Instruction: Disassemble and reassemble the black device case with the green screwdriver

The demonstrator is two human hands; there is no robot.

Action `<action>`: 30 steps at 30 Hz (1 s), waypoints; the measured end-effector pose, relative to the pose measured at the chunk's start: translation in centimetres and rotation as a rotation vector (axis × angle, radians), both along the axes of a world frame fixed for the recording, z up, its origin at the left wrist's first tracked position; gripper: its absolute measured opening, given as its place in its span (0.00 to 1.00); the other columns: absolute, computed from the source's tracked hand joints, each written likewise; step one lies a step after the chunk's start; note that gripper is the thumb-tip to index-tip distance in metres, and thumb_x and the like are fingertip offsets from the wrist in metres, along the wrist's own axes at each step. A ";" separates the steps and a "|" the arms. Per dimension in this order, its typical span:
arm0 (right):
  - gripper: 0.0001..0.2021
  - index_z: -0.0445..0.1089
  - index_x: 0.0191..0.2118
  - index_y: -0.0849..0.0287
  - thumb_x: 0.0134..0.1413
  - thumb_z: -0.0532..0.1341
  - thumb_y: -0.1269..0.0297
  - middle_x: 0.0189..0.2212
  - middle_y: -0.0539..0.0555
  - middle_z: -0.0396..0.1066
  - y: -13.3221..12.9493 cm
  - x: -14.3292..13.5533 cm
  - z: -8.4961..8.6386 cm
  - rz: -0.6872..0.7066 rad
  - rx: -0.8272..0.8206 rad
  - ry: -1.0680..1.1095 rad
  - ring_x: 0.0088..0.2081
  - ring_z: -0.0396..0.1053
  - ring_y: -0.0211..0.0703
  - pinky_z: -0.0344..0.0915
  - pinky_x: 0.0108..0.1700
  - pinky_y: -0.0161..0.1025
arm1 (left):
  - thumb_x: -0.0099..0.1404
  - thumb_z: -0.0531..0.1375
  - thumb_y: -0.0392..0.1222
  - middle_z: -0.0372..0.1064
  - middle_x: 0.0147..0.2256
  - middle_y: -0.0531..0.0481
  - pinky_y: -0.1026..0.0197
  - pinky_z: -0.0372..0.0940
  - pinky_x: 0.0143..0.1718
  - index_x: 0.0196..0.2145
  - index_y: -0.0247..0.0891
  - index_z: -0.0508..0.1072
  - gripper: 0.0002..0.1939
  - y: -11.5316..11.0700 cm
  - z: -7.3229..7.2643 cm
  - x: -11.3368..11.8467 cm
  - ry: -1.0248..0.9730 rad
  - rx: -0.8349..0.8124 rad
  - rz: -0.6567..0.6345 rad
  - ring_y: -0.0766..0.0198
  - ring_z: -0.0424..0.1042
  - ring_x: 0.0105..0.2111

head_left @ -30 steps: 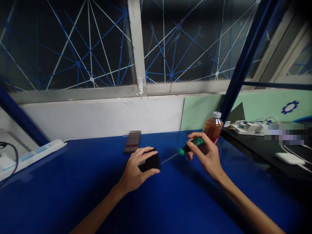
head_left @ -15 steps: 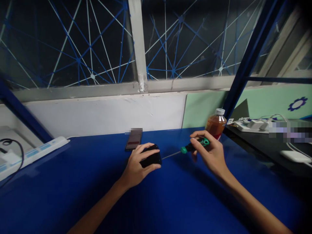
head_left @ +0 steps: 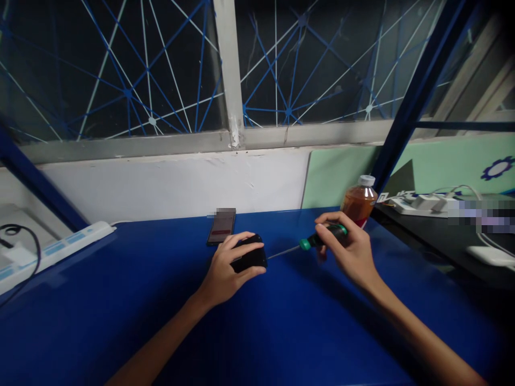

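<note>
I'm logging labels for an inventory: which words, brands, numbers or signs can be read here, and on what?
No words, brands or numbers are legible.
Green panel: dark gear sign, wordless.
White marks by the right power strip: too small and blurred.
Phone: screen unreadable.
Bottle: red label partly behind the right hand, unreadable.
Screwdriver: nothing readable.

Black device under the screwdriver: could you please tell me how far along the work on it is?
Already done: the left hand grips the black device, and the right hand holds the screwdriver. In hand: the tip is at the device's near-right end, touching or just short of it. Left: both are yet to be released; how much screwing remains is too small to tell.
</note>
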State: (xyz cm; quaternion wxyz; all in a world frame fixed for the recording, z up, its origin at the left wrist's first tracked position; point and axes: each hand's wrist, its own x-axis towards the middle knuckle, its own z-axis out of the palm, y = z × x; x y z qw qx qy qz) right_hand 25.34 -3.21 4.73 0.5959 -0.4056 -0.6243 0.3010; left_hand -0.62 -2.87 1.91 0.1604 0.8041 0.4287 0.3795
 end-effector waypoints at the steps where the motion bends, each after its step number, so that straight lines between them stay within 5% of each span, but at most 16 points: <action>1: 0.07 0.63 0.41 0.56 0.59 0.57 0.60 0.17 0.45 0.65 0.1 0.1 -0.1 0.050 0.001 0.025 0.16 0.66 0.38 0.63 0.19 0.35 | 0.57 0.65 0.49 0.64 0.53 0.51 0.42 0.60 0.55 0.46 0.52 0.73 0.18 0.0 0.0 0.0 -0.003 0.003 -0.002 0.51 0.64 0.53; 5: 0.09 0.61 0.45 0.55 0.58 0.56 0.63 0.30 0.50 0.70 0.3 0.3 -0.1 0.237 0.035 0.119 0.20 0.69 0.38 0.65 0.22 0.38 | 0.57 0.64 0.49 0.64 0.54 0.50 0.40 0.60 0.55 0.47 0.52 0.73 0.18 0.1 -0.1 -0.1 0.005 0.018 -0.008 0.50 0.64 0.53; 12: 0.08 0.63 0.42 0.55 0.58 0.59 0.63 0.19 0.43 0.62 -0.3 -0.2 0.1 0.048 0.036 0.059 0.16 0.65 0.35 0.63 0.20 0.34 | 0.57 0.65 0.49 0.64 0.53 0.50 0.41 0.60 0.54 0.47 0.51 0.73 0.19 0.1 -0.1 0.0 0.006 0.016 0.006 0.50 0.63 0.53; 18: 0.12 0.59 0.47 0.55 0.58 0.58 0.61 0.33 0.51 0.69 0.2 0.0 -0.3 0.200 0.046 0.140 0.20 0.69 0.37 0.65 0.22 0.37 | 0.57 0.65 0.49 0.64 0.53 0.50 0.41 0.59 0.55 0.46 0.51 0.74 0.18 0.0 0.1 0.1 0.008 0.004 0.013 0.51 0.63 0.54; 26: 0.08 0.63 0.40 0.55 0.56 0.61 0.61 0.17 0.43 0.62 -0.3 -0.1 0.1 0.012 0.022 -0.010 0.15 0.64 0.35 0.63 0.19 0.34 | 0.57 0.65 0.49 0.64 0.53 0.50 0.41 0.60 0.54 0.46 0.52 0.73 0.18 0.0 0.0 0.0 0.005 0.012 0.001 0.51 0.63 0.53; 30: 0.12 0.61 0.44 0.55 0.56 0.61 0.62 0.29 0.49 0.69 -0.1 0.1 0.1 0.136 0.025 0.047 0.20 0.68 0.36 0.66 0.22 0.35 | 0.57 0.64 0.49 0.64 0.53 0.50 0.40 0.60 0.54 0.46 0.52 0.73 0.18 0.0 0.0 0.1 0.004 0.011 0.003 0.50 0.63 0.53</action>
